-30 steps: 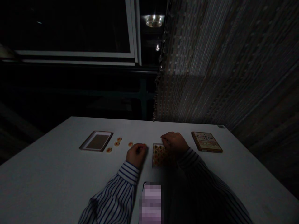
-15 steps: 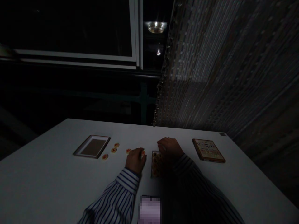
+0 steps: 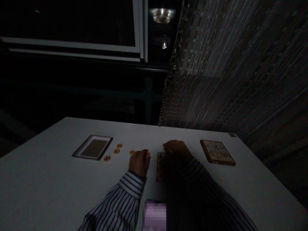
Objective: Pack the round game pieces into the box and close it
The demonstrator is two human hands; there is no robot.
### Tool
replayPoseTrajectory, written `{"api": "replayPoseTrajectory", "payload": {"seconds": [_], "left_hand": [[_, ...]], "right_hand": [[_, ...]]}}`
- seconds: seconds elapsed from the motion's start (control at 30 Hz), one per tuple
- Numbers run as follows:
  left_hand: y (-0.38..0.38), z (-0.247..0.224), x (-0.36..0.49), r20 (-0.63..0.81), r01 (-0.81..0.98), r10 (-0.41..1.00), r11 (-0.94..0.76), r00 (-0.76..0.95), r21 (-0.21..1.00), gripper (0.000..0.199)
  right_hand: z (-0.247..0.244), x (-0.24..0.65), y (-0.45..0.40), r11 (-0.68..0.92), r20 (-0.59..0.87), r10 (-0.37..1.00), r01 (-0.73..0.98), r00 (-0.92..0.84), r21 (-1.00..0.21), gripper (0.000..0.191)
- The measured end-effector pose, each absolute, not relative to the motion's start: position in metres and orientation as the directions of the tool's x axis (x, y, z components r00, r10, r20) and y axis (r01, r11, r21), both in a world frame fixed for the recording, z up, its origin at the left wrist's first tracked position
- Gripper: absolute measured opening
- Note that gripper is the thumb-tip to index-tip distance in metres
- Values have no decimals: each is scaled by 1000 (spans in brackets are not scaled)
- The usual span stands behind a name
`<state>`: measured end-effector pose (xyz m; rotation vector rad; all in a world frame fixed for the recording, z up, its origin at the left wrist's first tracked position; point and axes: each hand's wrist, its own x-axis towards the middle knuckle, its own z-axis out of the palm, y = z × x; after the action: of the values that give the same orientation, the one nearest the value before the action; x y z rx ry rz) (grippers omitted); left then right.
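Left hand [image 3: 139,162]: thumb and forefinger are brought together on a round red-marked disc [image 3: 148,154], which lies at the fingertips with its face turned up, left of the small box [image 3: 157,166]. Right hand [image 3: 178,150]: bent over the far side of that box, fingertips close to its far rim. Deep shadow falls here, so whether those fingers clamp the rim or merely rest by it cannot be told.

Handling, in this inspector's judgement: the disc is best pinched by its edge, leaving its face uncovered, with light pressure so that it does not slip. The right hand should steady the box without covering the discs, and the left knuckles should keep clear of the loose disc [image 3: 132,152] just beside them.

Containers: the small box holds discs, dim and partly covered by the right hand; no count is possible. The shallow tray [image 3: 95,149] at the left shows raised sides and a flat brown base, with three spare discs [image 3: 116,151] near it on the table [image 3: 60,179]. The printed case [image 3: 218,152] lies flat at the right; its contents are not visible.
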<state>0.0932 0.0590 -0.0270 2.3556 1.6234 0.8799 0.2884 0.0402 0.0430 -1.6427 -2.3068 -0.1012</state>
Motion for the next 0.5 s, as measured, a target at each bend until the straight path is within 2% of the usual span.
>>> {"api": "replayPoseTrajectory", "payload": {"seconds": [0.23, 0.5], "left_hand": [[59, -28, 93, 375, 792, 896, -403, 238, 460, 29], [60, -33, 92, 469, 729, 850, -478, 241, 490, 29]], "right_hand": [[42, 289, 38, 352, 307, 903, 927, -301, -127, 26], [45, 288, 36, 346, 315, 903, 930, -293, -127, 26]]}}
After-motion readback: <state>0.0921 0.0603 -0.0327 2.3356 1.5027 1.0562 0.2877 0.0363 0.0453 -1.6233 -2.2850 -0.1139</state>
